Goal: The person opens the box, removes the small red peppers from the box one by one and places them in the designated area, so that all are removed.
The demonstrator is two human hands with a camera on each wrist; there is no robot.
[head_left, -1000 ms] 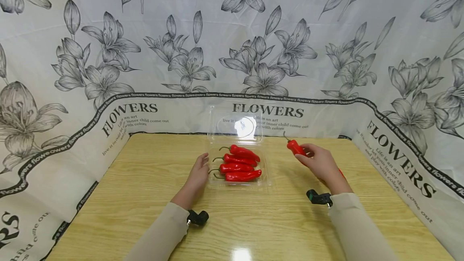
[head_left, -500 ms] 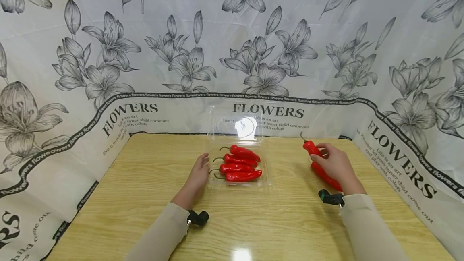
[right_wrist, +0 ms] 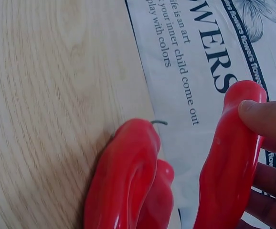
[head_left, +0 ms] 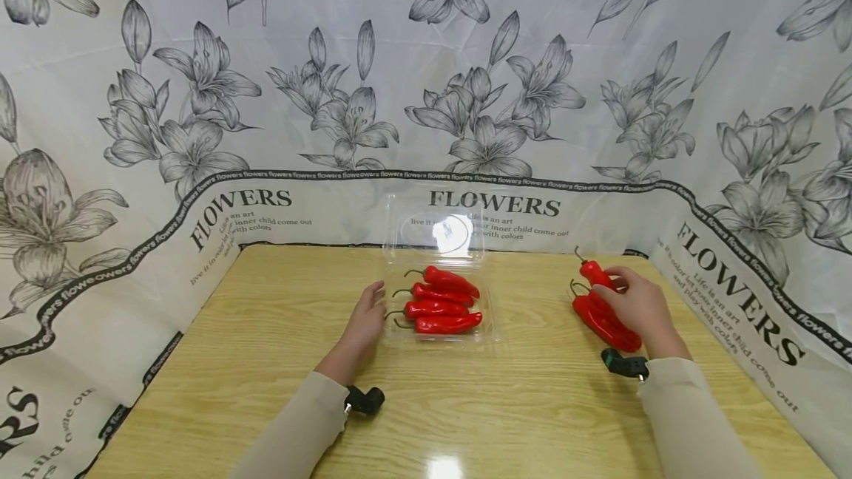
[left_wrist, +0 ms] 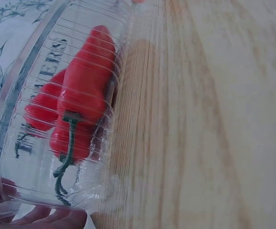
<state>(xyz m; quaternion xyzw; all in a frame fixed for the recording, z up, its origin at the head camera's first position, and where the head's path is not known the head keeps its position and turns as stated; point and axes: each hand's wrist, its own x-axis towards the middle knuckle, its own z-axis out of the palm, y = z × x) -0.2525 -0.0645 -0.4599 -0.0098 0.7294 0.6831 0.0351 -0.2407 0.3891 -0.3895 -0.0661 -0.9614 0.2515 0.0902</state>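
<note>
My right hand [head_left: 642,309] pinches a long red pepper [right_wrist: 228,157] between thumb and fingers, its green stem pointing to the back in the head view. Close beneath it, more red peppers [right_wrist: 123,174] lie side by side on the right of the table, partly covered by the hand. My left hand [head_left: 364,314] rests with extended fingers against the left side of a clear plastic clamshell box [head_left: 491,309]. Several red peppers [head_left: 442,324] lie stacked in rows in that box, stems to the left. Its lid [head_left: 399,231] stands raised at the back.
The wooden table [head_left: 426,405] ends at the back against a white cloth [head_left: 346,205] printed with flowers and lettering, which also hangs along both sides. A dark camera [head_left: 622,363] sits at the right wrist, and another camera [head_left: 364,399] at the left.
My right hand has carried the pepper to the right, from beside the box to over the peppers on the right. My left hand and the box have stayed put.
</note>
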